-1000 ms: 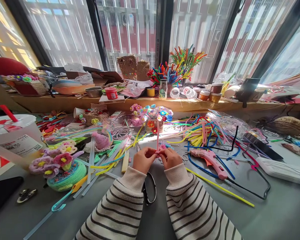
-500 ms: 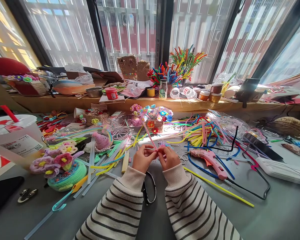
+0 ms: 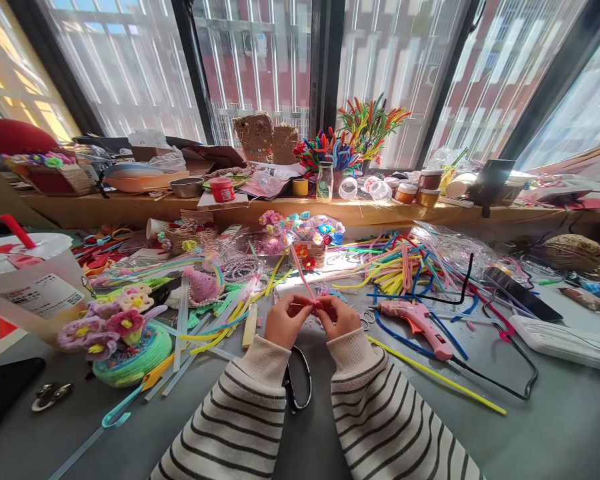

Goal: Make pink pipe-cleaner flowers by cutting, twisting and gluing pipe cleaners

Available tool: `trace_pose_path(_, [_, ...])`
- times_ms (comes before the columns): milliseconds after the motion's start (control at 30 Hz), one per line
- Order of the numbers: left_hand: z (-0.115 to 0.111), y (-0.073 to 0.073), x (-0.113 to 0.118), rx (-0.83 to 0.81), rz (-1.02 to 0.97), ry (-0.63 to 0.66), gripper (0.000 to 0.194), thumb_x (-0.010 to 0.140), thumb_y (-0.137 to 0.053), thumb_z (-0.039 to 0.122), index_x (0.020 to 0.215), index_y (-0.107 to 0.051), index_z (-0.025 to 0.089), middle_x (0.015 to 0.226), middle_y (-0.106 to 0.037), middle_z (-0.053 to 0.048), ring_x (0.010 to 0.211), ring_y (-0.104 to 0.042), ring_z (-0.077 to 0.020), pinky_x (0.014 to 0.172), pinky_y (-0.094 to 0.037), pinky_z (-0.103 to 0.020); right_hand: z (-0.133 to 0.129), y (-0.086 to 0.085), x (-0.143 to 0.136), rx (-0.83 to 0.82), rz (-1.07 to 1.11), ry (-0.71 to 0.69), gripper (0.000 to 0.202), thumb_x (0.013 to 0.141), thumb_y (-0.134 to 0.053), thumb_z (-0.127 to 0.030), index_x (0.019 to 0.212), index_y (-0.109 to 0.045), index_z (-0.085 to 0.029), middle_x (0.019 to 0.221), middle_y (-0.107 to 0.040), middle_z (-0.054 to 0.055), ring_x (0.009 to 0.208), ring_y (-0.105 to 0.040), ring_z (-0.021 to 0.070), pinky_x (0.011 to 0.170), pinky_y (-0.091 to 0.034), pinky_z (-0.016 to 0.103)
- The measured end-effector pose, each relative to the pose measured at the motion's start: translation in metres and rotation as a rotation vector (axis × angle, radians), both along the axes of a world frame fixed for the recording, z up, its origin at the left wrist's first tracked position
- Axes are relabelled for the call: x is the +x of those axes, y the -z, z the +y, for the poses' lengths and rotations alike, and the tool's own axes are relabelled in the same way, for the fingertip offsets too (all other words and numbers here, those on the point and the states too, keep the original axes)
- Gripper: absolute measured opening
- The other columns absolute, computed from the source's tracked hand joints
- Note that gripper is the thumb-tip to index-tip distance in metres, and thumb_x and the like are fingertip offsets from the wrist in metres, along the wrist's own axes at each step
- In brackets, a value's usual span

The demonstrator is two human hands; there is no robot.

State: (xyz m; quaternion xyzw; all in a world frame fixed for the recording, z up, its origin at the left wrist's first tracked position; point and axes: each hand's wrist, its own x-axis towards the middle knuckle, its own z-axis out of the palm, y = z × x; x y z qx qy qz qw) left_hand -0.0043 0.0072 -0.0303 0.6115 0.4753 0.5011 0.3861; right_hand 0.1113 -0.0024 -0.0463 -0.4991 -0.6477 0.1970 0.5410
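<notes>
Pink slender stem, pinched by left hand, right hand; ribbed cuffs

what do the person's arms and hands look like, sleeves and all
Long, loose cream fabric sleeves with narrow dark stripes running around them end in plain, stripeless cream cuffs that look ribbed. The left hand and right hand are ungloved, and no cables or printed markings show on the sleeves.

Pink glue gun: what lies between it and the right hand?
In the head view, apparent scissor handles and a blue pipe cleaner lie between the gun and the right hand.
</notes>
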Motion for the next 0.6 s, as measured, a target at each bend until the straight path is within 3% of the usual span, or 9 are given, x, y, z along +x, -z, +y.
trace_pose_path(600, [-0.0049, -0.0039, 0.005, 0.256, 0.369, -0.076, 0.003, 0.064, -0.05, 0.018, 0.065, -0.052, 0.016, 0.064, -0.058, -0.003, 0.06, -0.057, -0.0131, 0.06, -0.047, -0.026, -0.0031, -0.0042, 0.0007, -0.029, -0.001, 0.095, 0.011, 0.064, -0.048, -0.019, 0.067, -0.059, -0.016, 0.06, -0.064, 0.004, 0.051, -0.059, 0.0147, 0.051, -0.048, 0.025])
